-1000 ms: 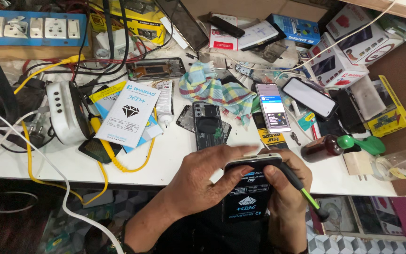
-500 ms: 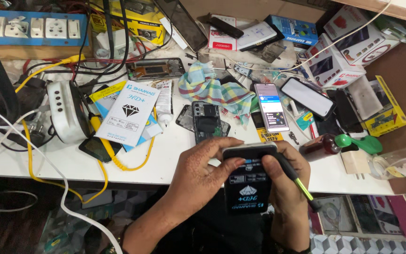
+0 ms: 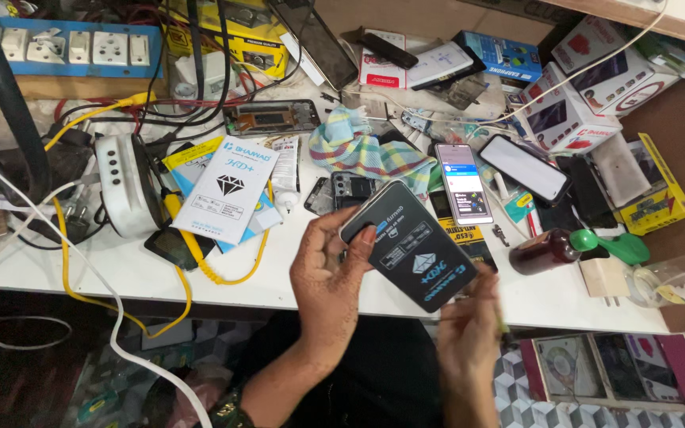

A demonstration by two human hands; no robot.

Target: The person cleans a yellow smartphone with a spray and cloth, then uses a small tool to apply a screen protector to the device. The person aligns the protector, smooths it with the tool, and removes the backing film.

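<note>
My left hand (image 3: 331, 277) grips the top end of a flat black packet with a diamond emblem (image 3: 410, 244), held tilted above the front edge of the white worktable (image 3: 564, 297). My right hand (image 3: 469, 329) supports the packet's lower right corner from below and is blurred; a thin green tool sticks out beside its fingers. Just behind the packet lie a dark phone body (image 3: 342, 190) and a checked cloth (image 3: 354, 150).
A lit phone (image 3: 463, 182) and a dark phone (image 3: 525, 168) lie at right, with a small brown bottle (image 3: 541, 252), a green tool (image 3: 616, 247) and several boxes. At left: a white-blue packet (image 3: 227, 189), a white round device (image 3: 124, 184), a yellow cable (image 3: 160, 313), a socket strip (image 3: 73, 47).
The black packet has been lifted from my lap up over the table edge and turned diagonally. My left hand moved to its top end; my right hand dropped below it.
</note>
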